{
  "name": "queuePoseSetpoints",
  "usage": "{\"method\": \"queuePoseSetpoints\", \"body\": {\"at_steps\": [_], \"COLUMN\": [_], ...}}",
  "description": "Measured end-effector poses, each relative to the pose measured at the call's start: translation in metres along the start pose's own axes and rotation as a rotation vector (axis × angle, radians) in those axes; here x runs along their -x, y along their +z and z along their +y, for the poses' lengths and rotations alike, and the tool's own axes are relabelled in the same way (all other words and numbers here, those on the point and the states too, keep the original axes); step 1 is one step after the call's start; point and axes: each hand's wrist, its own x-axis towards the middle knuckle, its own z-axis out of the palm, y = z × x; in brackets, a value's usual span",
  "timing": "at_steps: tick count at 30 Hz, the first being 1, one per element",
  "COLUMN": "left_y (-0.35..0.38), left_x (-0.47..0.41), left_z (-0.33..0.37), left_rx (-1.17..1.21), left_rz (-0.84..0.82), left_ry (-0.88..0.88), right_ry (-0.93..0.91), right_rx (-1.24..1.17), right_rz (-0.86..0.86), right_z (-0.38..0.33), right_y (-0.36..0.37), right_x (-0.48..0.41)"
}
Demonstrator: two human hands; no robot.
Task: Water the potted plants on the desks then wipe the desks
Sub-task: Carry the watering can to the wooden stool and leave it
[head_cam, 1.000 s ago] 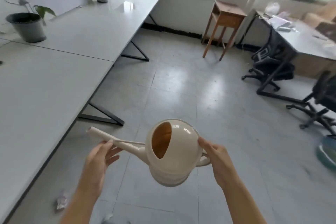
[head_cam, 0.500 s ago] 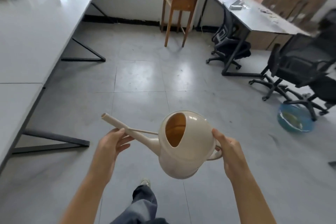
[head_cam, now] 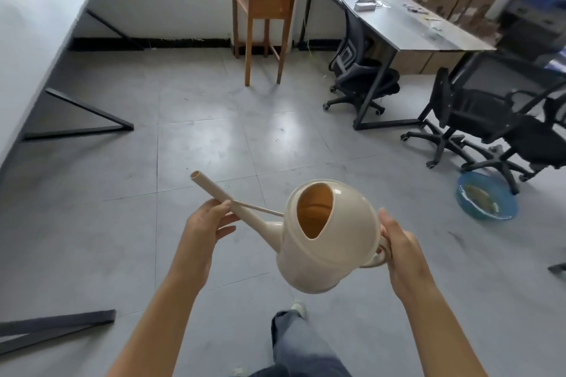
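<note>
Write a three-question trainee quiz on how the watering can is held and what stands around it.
1. True or false: the right hand grips the handle of the watering can.
2. Where does the left hand touch the can? A) the filling hole B) the spout C) the base
3. Fill in: on the floor at right, beside the office chairs, lies a blue ____.

Key: 1 true; 2 B; 3 basin.
</note>
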Motion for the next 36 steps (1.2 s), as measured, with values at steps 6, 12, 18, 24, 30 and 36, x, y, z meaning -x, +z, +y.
{"method": "queuePoseSetpoints", "body": {"at_steps": [6,12,18,24,30,36], "left_y": [0.042,0.092,0.129,0.145,0.148,0.167], "left_x": [-0.102,-0.199,-0.291,-0.387,-0.536,-0.663], "left_z": [0.012,0.028,0.046,0.054,0.077,0.117], "left_rx": [0.001,0.006,0.001,0.01,0.023,0.018], "left_rz": [0.042,0.118,0.182,0.174,0.135,0.105], "left_ry": [0.028,0.059,0.051,0.06,0.038,0.015], "right_ry": [-0.021,-0.067,-0.056,-0.036,-0.024,-0.025], "right_rx": [0.006,0.016,-0.039,-0.014,0.036,0.004], "right_rz": [-0.01,-0.087,-0.117,-0.143,-0.121,-0.045], "right_z": [-0.035,-0.086,-0.137,-0.168,-0.204,-0.248], "right_y": [0.003,0.003,0.012,0.035,0.081,0.122], "right_x": [-0.118,-0.234,-0.338,-0.432,-0.557,-0.66]}}
